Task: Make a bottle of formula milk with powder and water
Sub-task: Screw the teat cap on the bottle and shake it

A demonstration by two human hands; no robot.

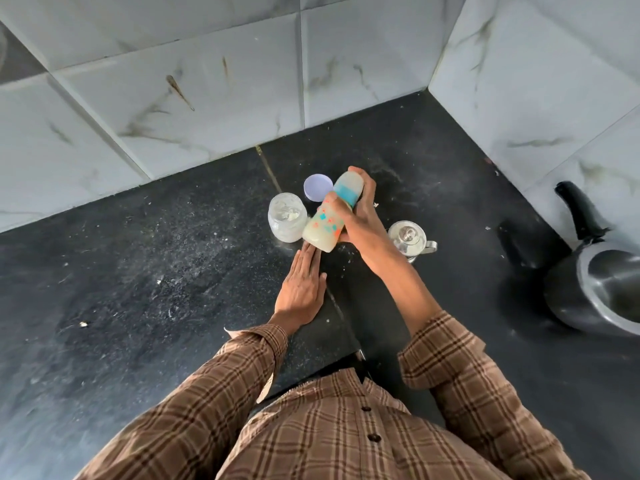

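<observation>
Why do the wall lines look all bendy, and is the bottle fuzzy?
Head view: the wide lens curves the wall tiles near the edges; the baby bottle in the right hand looks slightly soft, maybe from motion; the pot throws a dark shadow to its left on the counter.

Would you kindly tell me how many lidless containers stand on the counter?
1: the clear powder jar, left of the tilted baby bottle; its lilac lid lies behind. None seems hidden.
</observation>
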